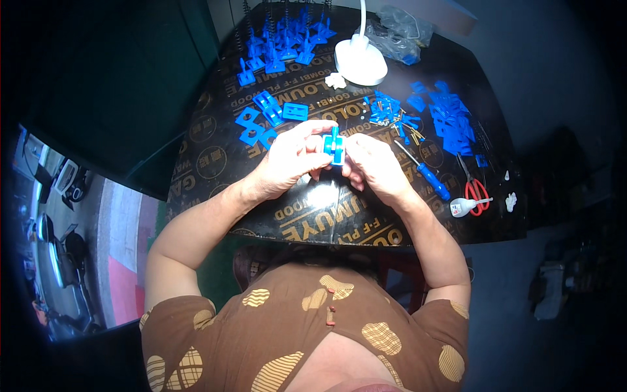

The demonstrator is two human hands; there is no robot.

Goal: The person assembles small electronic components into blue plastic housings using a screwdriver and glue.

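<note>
Between my two hands, above the dark table, is a small blue plastic part with a square base and an upright blue piece. My left hand is closed on its left side, thumb and fingers pinching it. From the right, my right hand has its fingers closed against the same part; whether they hold anything smaller is hidden. Just left of my left hand lie several loose blue square pieces. Beyond my right hand is a pile of small blue pieces with metal pins.
Blue assemblies with dark springs stand far left. A white lamp base and clear plastic bags are at the back. Rightward lie a pile of blue plates, a blue-handled screwdriver, red-handled scissors and a small white bottle.
</note>
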